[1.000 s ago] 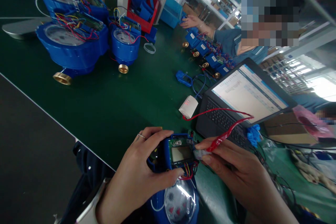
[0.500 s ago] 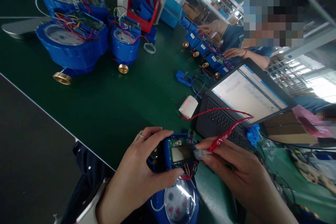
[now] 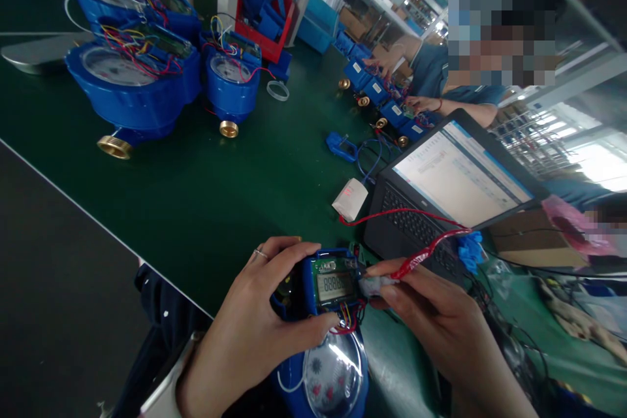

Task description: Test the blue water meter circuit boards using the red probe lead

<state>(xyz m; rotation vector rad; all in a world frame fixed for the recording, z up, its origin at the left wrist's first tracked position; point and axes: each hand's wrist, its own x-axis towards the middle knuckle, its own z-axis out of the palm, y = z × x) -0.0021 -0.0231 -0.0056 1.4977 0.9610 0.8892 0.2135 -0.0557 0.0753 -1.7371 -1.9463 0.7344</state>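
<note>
A blue water meter [image 3: 323, 366] with a clear dial cover lies at the near table edge. Its green circuit board with a small LCD display [image 3: 335, 286] shows digits. My left hand [image 3: 255, 333] wraps around the meter's left side, thumb pressed under the display. My right hand [image 3: 435, 333] pinches a small grey connector [image 3: 373, 285] against the board's right edge. A red wire [image 3: 421, 252] runs from that connector over the laptop [image 3: 441, 189].
Several large blue meters [image 3: 132, 78] with loose wires stand at the far left. A white scanner [image 3: 349, 199] and blue clip [image 3: 341, 145] lie mid-table. A co-worker's hands [image 3: 416, 104] handle a row of small meters at the back. Red bin [image 3: 264, 10] behind.
The LCD display was blank and now shows digits. The co-worker's hands moved down onto the row of small meters. My hands hardly moved.
</note>
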